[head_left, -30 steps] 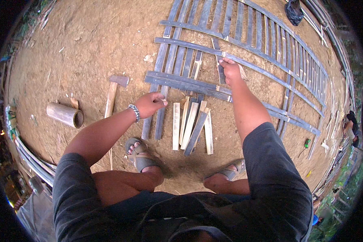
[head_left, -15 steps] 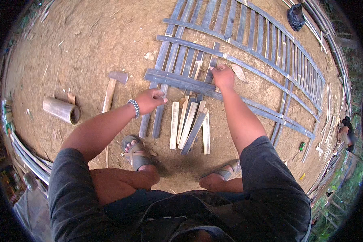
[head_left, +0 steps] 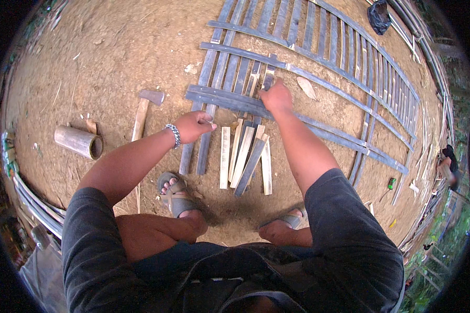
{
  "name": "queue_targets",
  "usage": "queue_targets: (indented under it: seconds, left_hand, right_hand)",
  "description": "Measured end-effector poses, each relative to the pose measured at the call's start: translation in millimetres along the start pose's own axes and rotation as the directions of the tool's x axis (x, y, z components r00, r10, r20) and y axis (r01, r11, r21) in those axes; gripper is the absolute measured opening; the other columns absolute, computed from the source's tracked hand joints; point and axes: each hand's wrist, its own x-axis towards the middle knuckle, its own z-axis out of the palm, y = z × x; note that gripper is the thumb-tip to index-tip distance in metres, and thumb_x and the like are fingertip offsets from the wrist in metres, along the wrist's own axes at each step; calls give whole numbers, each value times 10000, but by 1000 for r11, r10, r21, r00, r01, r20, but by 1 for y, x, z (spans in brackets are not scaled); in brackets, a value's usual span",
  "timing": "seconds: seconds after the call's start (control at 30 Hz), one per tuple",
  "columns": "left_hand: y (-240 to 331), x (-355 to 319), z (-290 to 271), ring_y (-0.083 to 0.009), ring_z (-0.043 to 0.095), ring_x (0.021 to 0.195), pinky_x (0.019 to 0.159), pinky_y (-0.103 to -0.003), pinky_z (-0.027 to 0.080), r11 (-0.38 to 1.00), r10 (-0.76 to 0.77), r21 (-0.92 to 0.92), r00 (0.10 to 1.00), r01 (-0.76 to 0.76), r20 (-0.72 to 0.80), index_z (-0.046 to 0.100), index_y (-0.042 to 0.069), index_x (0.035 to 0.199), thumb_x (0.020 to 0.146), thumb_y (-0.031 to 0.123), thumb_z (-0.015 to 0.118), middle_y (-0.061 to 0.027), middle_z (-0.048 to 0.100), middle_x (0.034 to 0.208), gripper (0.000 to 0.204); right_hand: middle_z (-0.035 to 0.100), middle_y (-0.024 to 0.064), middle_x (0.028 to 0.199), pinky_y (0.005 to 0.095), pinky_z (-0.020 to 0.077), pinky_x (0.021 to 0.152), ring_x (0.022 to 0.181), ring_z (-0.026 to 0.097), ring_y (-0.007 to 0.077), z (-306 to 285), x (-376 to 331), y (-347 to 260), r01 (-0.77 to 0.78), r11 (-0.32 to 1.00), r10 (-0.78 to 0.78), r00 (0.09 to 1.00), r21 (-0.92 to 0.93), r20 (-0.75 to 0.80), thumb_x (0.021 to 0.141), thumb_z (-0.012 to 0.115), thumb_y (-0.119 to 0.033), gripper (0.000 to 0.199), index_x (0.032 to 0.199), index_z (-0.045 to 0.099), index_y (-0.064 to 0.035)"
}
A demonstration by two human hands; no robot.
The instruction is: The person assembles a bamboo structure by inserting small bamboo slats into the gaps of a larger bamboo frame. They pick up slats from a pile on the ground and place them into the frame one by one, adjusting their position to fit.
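The right hand [head_left: 277, 98] was closed around the near end of a short dark slat [head_left: 268, 80], which ran away from the person, its far end meeting a crosspiece [head_left: 245, 53] of a slatted lattice. That slat lay beside the lattice's long dark strips, between the crosspiece and a double rail [head_left: 224, 99] nearer the person. The left hand [head_left: 194, 127] was loosely curled, thumb and forefinger close together; whether a small thing was pinched between them could not be told. It was over two of the strips just on the near side of the double rail, and a chain bracelet [head_left: 174, 135] circled its wrist.

Between the hands and nearer the body, a fan of loose short slats [head_left: 242, 153], some pale and some dark, lay on bare brown ground [head_left: 115, 57]. The person's sandalled feet stood apart at either side of it.

To the left of the left hand lay a hatchet [head_left: 140, 119], its head pointing away, and farther left a short bamboo tube [head_left: 74, 142]. A dry leaf [head_left: 306, 87] lay right of the right hand. Farther off were a small green object [head_left: 391, 183] and a black plastic bag [head_left: 379, 18].
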Motion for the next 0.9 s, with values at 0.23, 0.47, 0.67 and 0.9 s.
queue_targets:
  seconds: [0.23,0.47,0.67,0.9]
  left_hand:
    - [12,1,3,-216,663,1048,919,-336,511,994,9,109,1000,-8,-13,589,-34,1277,904,401,698,-171,701,1129,584]
    - [15,-4,4,-224,661,1047,921,-339,510,999,-11,39,1000,11,-8,591,-34,1263,905,405,700,-176,698,1126,576]
    - [0,8,7,-244,656,1067,948,-349,498,998,51,43,998,-50,-21,579,-44,1276,907,410,699,-195,689,1152,597]
    - [12,5,6,-250,656,1077,949,-348,498,996,17,88,1000,-19,16,570,-44,1292,907,420,694,-207,683,1168,615]
  right_hand:
    - [664,228,1192,434,510,987,1139,632,363,0,10,-1,66,993,-59,996,-102,69,780,695,-275,892,1535,275,-57]
    - [601,214,1324,430,507,998,1192,614,327,-4,-2,-5,47,988,-22,986,-150,164,811,698,-362,917,1544,245,-48]
    - [568,181,1388,405,490,1022,1242,588,304,-21,-8,-17,-21,977,71,971,-213,229,836,691,-419,979,1567,163,-39]
    - [553,179,1409,409,477,1035,1259,578,300,-20,-6,-12,-52,985,88,972,-166,219,863,650,-350,903,1570,173,-52]
